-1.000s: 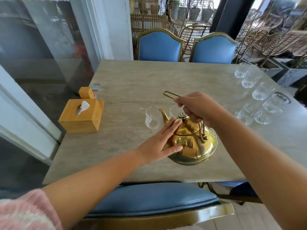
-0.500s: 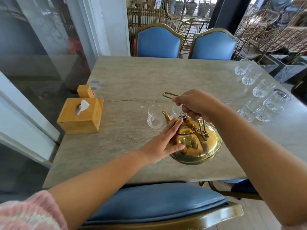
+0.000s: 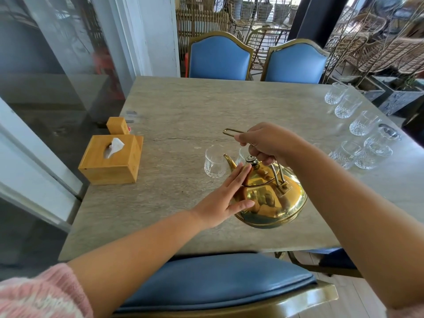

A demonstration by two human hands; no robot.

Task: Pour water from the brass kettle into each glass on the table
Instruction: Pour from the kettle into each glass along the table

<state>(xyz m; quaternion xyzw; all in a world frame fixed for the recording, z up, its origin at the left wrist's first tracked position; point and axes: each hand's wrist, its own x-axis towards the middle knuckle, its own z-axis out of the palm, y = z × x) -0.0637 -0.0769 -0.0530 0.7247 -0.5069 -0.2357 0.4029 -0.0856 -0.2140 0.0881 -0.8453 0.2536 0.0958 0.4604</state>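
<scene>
Brass kettle (image 3: 273,203) near front table (image 3: 206,106) edge

kettle (image 3: 270,198): polished brass-gold | glasses (image 3: 364,123): clear, cut-diamond bases | surface (image 3: 183,106): grey-beige veined stone | tissue box (image 3: 112,159): tan wood | chairs (image 3: 220,58): blue, gold trim | sleeve (image 3: 39,297): pink knit

The round brass kettle (image 3: 270,200) hangs tilted over the near middle of the grey stone table (image 3: 183,111), its spout pointing toward a clear short glass (image 3: 214,164) that stands just behind and left of it. A second clear glass (image 3: 242,154) stands right of that one, partly hidden behind the right hand (image 3: 263,143), which grips the kettle's handle from above. The left hand (image 3: 226,200) lies flat against the kettle's left side. A square wooden tissue box (image 3: 110,166) sits near the left edge, with a small wooden block (image 3: 118,126) just behind it. A group of cut glasses (image 3: 364,123) lines the right edge. Two blue padded chairs (image 3: 220,57) stand at the far side, and a third chair (image 3: 213,281) stands at the near side.
</scene>
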